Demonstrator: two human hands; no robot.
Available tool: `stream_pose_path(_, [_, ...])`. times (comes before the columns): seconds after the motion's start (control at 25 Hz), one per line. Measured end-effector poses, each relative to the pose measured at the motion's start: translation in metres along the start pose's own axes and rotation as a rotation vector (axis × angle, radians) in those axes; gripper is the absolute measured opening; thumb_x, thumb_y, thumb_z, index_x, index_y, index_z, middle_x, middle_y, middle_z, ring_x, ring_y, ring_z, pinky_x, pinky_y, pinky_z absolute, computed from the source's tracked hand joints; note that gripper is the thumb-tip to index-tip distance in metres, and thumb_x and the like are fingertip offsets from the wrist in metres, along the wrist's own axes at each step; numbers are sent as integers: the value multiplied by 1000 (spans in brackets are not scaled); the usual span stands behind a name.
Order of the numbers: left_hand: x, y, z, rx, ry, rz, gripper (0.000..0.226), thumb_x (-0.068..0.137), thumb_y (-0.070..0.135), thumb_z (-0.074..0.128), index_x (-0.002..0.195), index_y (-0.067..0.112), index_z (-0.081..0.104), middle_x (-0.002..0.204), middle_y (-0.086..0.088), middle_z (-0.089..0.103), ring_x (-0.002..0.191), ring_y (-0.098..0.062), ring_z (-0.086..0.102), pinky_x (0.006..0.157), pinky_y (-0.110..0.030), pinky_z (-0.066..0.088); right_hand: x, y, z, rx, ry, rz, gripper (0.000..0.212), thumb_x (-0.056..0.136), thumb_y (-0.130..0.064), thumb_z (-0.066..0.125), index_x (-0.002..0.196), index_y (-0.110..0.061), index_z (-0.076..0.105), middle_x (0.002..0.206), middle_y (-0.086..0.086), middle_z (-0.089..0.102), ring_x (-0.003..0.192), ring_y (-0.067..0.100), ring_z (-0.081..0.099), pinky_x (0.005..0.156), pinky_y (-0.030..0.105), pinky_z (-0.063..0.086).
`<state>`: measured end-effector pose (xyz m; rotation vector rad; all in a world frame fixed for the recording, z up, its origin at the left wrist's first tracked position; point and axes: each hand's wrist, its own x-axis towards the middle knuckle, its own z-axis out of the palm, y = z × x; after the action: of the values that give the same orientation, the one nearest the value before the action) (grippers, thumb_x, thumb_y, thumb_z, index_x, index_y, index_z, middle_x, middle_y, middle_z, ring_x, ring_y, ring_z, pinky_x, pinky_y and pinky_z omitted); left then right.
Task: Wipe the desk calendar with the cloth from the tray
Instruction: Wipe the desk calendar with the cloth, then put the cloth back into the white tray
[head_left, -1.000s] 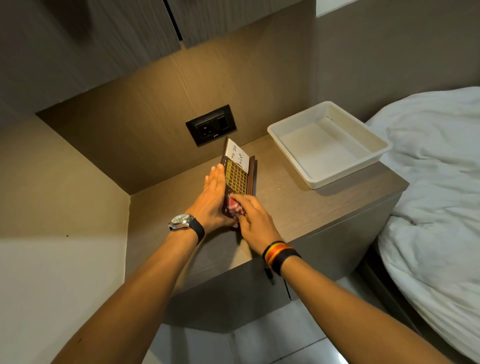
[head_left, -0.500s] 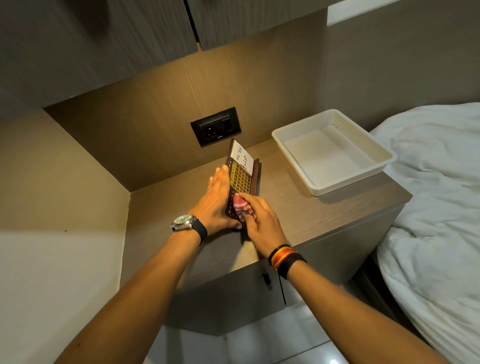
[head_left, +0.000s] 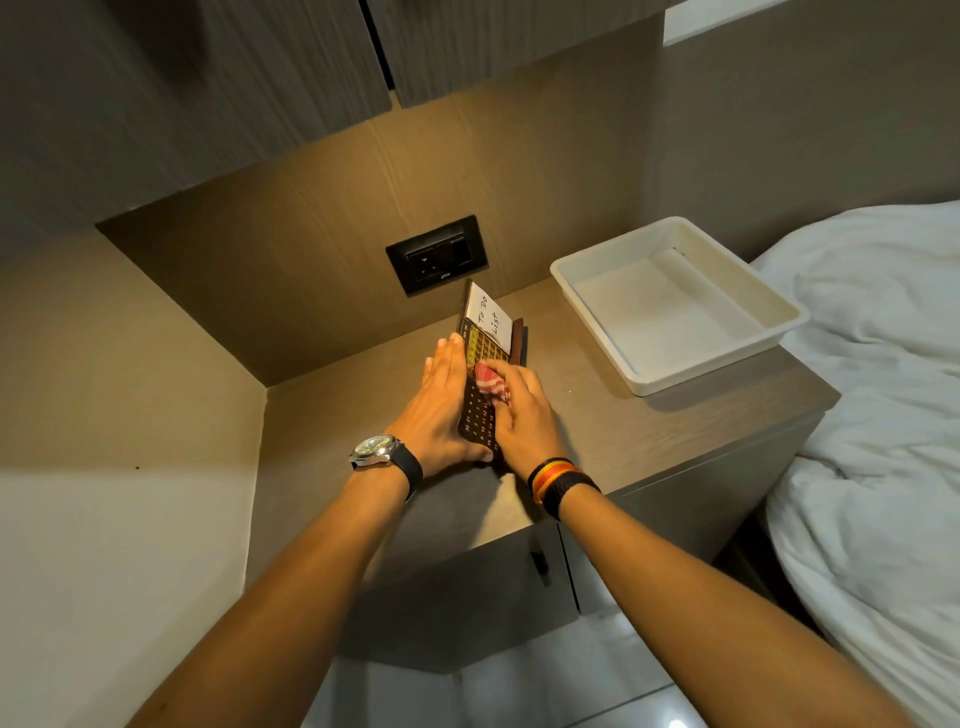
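Calendar (head_left: 485, 358) lies on the nightstand (head_left: 597, 421), left of the empty tray (head_left: 675, 304) and just in front of the wall socket (head_left: 436, 254); wiping step underway. Left hand (head_left: 441, 410) flat and spread, braced against the calendar's left edge; right hand (head_left: 522, 415) bunched around the cloth (head_left: 491, 382), pressing it on the calendar's middle, so the hands sit close together. Judged next: carry the cloth on toward the far end with the "To Do List" note (head_left: 491, 317), keeping light pressure so the note doesn't lift.
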<state>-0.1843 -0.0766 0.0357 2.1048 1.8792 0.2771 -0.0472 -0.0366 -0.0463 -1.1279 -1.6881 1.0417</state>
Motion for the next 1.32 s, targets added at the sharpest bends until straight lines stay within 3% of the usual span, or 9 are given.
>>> stream_pose_path(0.24, [4, 2, 3, 1, 14, -10, 149, 67, 37, 94, 159, 3, -19, 171, -17, -17, 156, -29, -22, 127, -40, -13, 31, -10, -14, 10, -22, 66, 48, 102, -7, 50, 146, -27, 51, 150, 5, 48, 130, 20, 55, 99, 31, 53])
stream_pose_path(0.36, [4, 0, 3, 19, 24, -4, 150, 66, 38, 95, 159, 3, -18, 171, -18, -16, 157, -30, -20, 128, -42, -12, -7, -4, -11, -3, -61, 4, 53, 100, -6, 51, 144, -35, 50, 148, 0, 48, 131, 15, 53, 98, 24, 50])
stream_pose_path(0.6, [5, 3, -3, 98, 8, 20, 151, 66, 39, 94, 159, 3, -19, 171, -19, -13, 158, -33, -17, 128, -46, -10, -68, -3, -12, -6, -79, -4, 53, 100, -7, 52, 144, -36, 51, 148, -4, 50, 137, 14, 50, 113, 31, 46])
stream_pose_path(0.72, [5, 5, -6, 162, 2, 22, 158, 59, 44, 97, 159, 4, -19, 171, -18, -15, 158, -34, -17, 128, -45, -9, -67, -14, -29, 9, -69, -29, 53, 100, -5, 51, 143, -37, 51, 144, -3, 52, 132, 13, 53, 104, 25, 52])
stream_pose_path(0.8, [4, 7, -10, 225, 4, 16, 165, 53, 59, 94, 159, 5, -20, 170, -17, -19, 157, -32, -21, 127, -43, -11, -54, -20, -50, 1, -6, -46, 55, 100, -3, 50, 143, -36, 51, 139, -2, 53, 125, 11, 56, 93, 21, 55])
stream_pose_path(0.92, [12, 24, -9, 283, 73, 42, 166, 51, 85, 78, 159, 5, -19, 170, -17, -21, 157, -32, -21, 128, -45, -10, -13, -26, -96, -155, 156, -62, 52, 100, -2, 51, 145, -28, 53, 138, 3, 54, 120, 14, 56, 100, 29, 51])
stream_pose_path(1.0, [27, 46, 1, 283, 116, 75, 164, 51, 92, 69, 160, 6, -17, 171, -17, -18, 158, -33, -18, 130, -47, -7, 21, -23, -132, -276, 172, -63, 52, 99, -1, 51, 145, -26, 53, 140, 7, 53, 122, 22, 58, 102, 29, 47])
stream_pose_path(1.16, [71, 100, 45, 205, 106, 59, 162, 53, 93, 67, 159, 7, -20, 169, -15, -25, 157, -32, -22, 130, -46, -7, 78, 5, -204, -539, 20, 19, 54, 98, -1, 49, 146, -27, 52, 145, 10, 51, 124, 38, 59, 109, 44, 46])
stream_pose_path(1.32, [123, 144, 90, 165, 83, 8, 164, 52, 92, 69, 158, 8, -24, 169, -13, -28, 157, -31, -23, 124, -40, -17, 114, 44, -247, -756, -141, -3, 55, 98, -1, 51, 148, -25, 50, 147, 10, 50, 124, 37, 61, 109, 43, 47])
